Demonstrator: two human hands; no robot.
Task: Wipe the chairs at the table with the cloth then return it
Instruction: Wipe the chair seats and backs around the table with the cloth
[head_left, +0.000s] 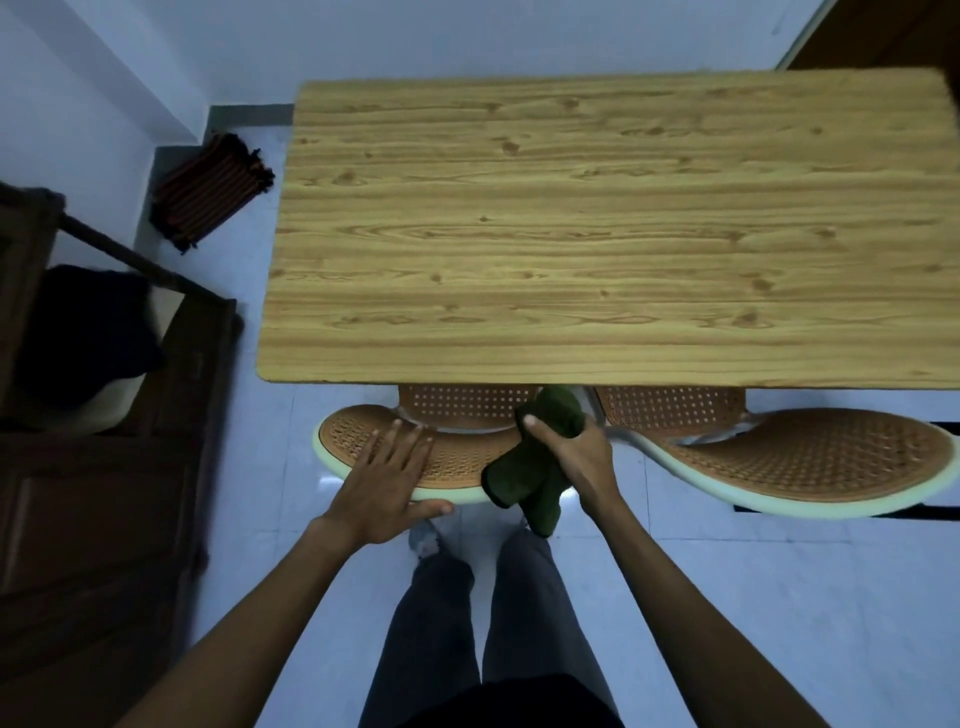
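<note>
Two orange mesh chairs with pale rims are pushed under the near edge of the wooden table (597, 223). My left hand (387, 480) lies flat with spread fingers on the backrest of the left chair (353, 436). My right hand (574, 449) grips a dark green cloth (524, 478) at the right end of that backrest; the cloth hangs down over the rim. The right chair (810, 457) stands beside it, untouched.
Dark wooden furniture (104, 467) fills the left side, with a dark bundle on it. A striped folded mat (210, 189) lies on the floor by the wall, left of the table. My legs stand on pale floor tiles (779, 597) below the chairs.
</note>
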